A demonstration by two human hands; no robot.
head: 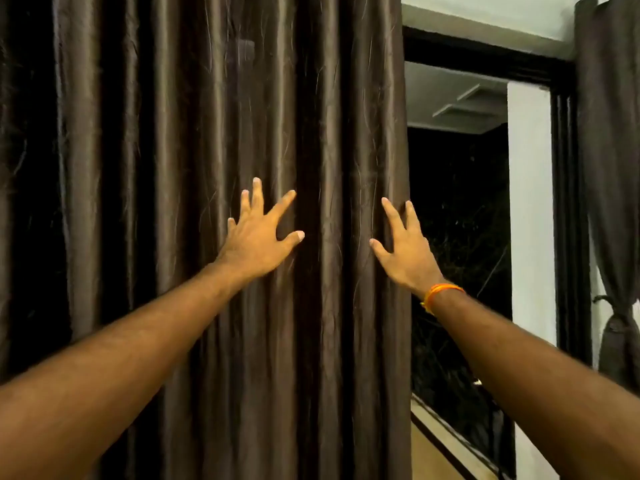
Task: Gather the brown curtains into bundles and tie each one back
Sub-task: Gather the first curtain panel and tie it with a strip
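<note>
A: Where are the hands?

B: Both lie flat on the brown curtain [207,133], fingers straight and spread, gripping nothing yet. The right hand [405,251], with an orange wrist thread [441,294], touches the hem bordering the window opening [457,237]. The left hand [258,233] rests on folds further left of that opening.

A: How should the gathering go?

B: I'd hook the right fingers behind the hem and sweep the pleats away from the opening toward the left hand. Then close both hands round 1 tight bundle before tying.

A: And the other curtain?

B: The tied curtain [620,306], right of the opening, already looks bundled.
</note>
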